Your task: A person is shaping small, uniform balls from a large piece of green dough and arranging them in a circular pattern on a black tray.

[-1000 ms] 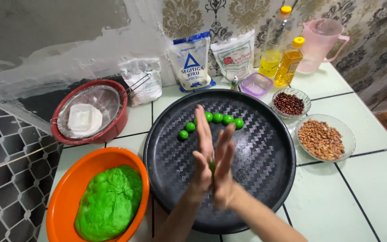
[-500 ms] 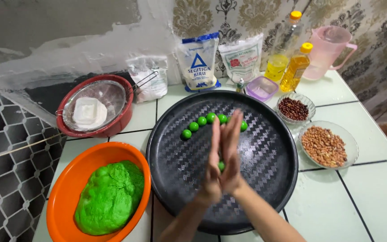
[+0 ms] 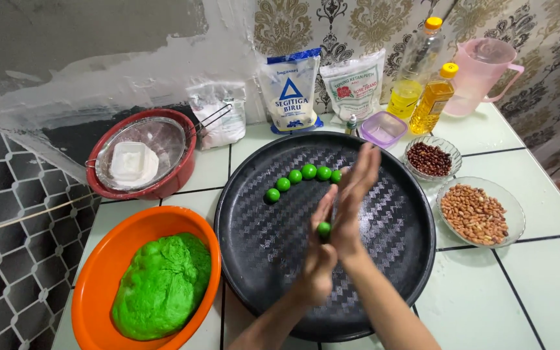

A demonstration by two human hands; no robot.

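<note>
A small green dough ball (image 3: 323, 228) sits pressed between the person's two palms, just above the middle of the round black tray (image 3: 260, 240). Only a sliver of the ball shows at the lower edge of the hands.

The left hand (image 3: 319, 253) comes up from the 6 o'clock side, palm turned toward the right hand, fingers flat and together pointing toward 12 o'clock. The right hand (image 3: 352, 198) rises from the 5 o'clock side on a bare forearm and stands higher, its straight fingers reaching toward 1 o'clock past the left fingertips. Neither hand is curled: both are flat and open, palm against palm, and the ball is clamped between them rather than held by the fingers.

On the tray, at 11 to 12 o'clock of the hands, a curved row of green balls (image 3: 299, 176) lies, each touching or just beside the next.

At 8 o'clock of the tray an orange basin (image 3: 98, 259) holds a big lump of green dough (image 3: 162, 285). At 10 o'clock a red bowl (image 3: 163, 188) carries a metal sieve with a white block (image 3: 132, 162) in it. At 3 o'clock stands a glass dish of pale peanuts (image 3: 474, 212), at 2 o'clock a smaller dish of dark red beans (image 3: 430, 159). Along the wall at 12 to 1 o'clock stand flour bags (image 3: 291, 91), two oil bottles (image 3: 432, 97) and a pink jug (image 3: 481, 74).
</note>
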